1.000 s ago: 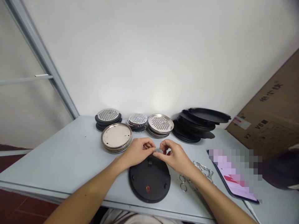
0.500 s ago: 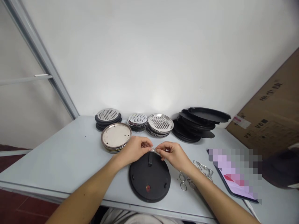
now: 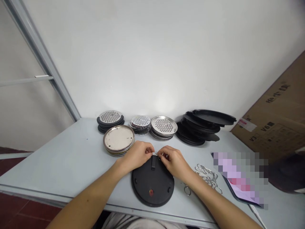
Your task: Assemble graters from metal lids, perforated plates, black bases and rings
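Note:
A round black disc (image 3: 152, 183) lies flat on the table in front of me, with a small strap-like tab (image 3: 153, 163) at its far edge and a reddish spot near its near edge. At that tab, my left hand (image 3: 140, 154) pinches one end of a small shiny metal ring (image 3: 155, 154). From the other side my right hand (image 3: 172, 159) pinches the same ring with thumb and fingers. Fingertips hide most of the ring. Beside my right forearm lie several loose metal rings (image 3: 206, 174), and a single one (image 3: 187, 190) sits closer to the disc.
Behind my hands stand stacks of plain metal discs (image 3: 119, 138), perforated discs (image 3: 110, 117), smaller perforated discs (image 3: 140, 121) and rimmed grater-like discs (image 3: 164, 126). Black trays (image 3: 205, 122) lean in a pile at back right. A phone (image 3: 240, 187) and cardboard box (image 3: 274, 117) are on the right.
Both hands have come slightly nearer to me, bringing the metal ring down onto the tab's end. My right forearm has shifted, uncovering more loose rings.

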The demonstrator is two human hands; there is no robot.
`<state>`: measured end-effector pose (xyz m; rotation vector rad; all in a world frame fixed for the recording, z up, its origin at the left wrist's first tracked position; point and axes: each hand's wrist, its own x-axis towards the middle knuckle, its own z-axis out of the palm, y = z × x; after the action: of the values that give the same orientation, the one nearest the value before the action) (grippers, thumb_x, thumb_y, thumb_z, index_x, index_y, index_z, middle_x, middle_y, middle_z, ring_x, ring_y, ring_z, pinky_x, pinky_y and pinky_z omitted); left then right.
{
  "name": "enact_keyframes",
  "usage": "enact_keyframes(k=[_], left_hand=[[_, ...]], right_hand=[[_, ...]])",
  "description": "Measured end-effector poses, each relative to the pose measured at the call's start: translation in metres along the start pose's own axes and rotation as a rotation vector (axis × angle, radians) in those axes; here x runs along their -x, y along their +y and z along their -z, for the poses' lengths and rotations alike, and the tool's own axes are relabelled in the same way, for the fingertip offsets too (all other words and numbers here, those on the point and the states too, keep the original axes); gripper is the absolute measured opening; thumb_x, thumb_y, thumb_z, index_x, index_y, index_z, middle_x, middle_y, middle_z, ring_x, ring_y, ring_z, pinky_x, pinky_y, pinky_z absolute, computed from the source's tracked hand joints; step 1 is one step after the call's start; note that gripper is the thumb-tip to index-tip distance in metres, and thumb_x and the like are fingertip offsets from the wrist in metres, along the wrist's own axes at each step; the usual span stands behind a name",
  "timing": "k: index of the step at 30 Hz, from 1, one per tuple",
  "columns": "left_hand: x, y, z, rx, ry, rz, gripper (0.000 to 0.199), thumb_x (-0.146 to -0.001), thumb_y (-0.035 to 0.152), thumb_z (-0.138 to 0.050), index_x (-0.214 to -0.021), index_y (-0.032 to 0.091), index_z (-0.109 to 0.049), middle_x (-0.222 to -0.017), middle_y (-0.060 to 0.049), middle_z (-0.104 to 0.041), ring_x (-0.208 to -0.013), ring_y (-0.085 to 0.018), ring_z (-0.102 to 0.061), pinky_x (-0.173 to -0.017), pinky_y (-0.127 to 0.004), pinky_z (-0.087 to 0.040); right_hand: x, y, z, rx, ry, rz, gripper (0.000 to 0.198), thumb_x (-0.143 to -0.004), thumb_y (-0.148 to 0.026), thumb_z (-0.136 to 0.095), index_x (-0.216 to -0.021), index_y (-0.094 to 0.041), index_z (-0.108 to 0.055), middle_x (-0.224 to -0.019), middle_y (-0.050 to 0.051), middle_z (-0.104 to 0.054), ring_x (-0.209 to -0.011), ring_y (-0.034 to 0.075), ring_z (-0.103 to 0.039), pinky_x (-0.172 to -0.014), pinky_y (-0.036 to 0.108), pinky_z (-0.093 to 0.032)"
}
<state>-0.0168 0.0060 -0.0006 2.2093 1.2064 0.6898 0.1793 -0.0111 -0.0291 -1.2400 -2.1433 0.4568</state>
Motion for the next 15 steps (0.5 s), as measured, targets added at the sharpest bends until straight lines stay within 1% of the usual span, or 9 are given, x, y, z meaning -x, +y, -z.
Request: enact_keyframes(k=[7,10,12,15], left_hand=[[0.001,0.0,0.0,-0.046,0.009,0.003,0.018,-0.079,0.017,-0.056,-0.084,0.02,-0.073,-0.082,-0.002,-0.074,-0.073,-0.017,-0.066,-0.067,-0.025,-0.046],[0.002,0.001,-0.001,-0.067,0.005,-0.002,0.018,-0.079,0.017,-0.055,-0.083,0.021,-0.073,-0.082,-0.002,-0.073,-0.074,-0.017,-0.065,-0.067,-0.025,-0.045],[0.002,0.002,-0.002,-0.077,0.009,-0.007,0.019,-0.079,0.016,-0.055,-0.084,0.021,-0.073,-0.082,-0.002,-0.073,-0.074,-0.017,-0.065,-0.068,-0.025,-0.045],[0.002,0.005,-0.002,-0.064,0.052,-0.019,0.019,-0.078,0.015,-0.055,-0.085,0.02,-0.072,-0.083,-0.003,-0.073,-0.075,-0.017,-0.064,-0.069,-0.026,-0.046]], right_hand=[[0.004,-0.005,-0.005,0.052,-0.005,0.059,0.025,-0.086,-0.008,-0.045,-0.095,-0.02,-0.066,-0.088,0.006,-0.065,-0.08,0.018,-0.06,-0.073,0.029,-0.046],[0.007,-0.01,-0.006,0.051,0.015,0.067,0.023,-0.088,-0.012,-0.045,-0.097,-0.02,-0.065,-0.092,0.007,-0.065,-0.082,0.019,-0.061,-0.075,0.03,-0.047],[0.008,-0.011,-0.007,0.035,0.03,0.03,0.019,-0.088,-0.018,-0.049,-0.102,-0.021,-0.062,-0.092,0.006,-0.067,-0.077,0.019,-0.062,-0.072,0.03,-0.047],[0.006,-0.01,-0.009,-0.037,0.008,-0.044,0.026,-0.085,-0.023,-0.057,-0.111,-0.023,-0.057,-0.089,0.004,-0.069,-0.063,0.017,-0.06,-0.067,0.03,-0.046]])
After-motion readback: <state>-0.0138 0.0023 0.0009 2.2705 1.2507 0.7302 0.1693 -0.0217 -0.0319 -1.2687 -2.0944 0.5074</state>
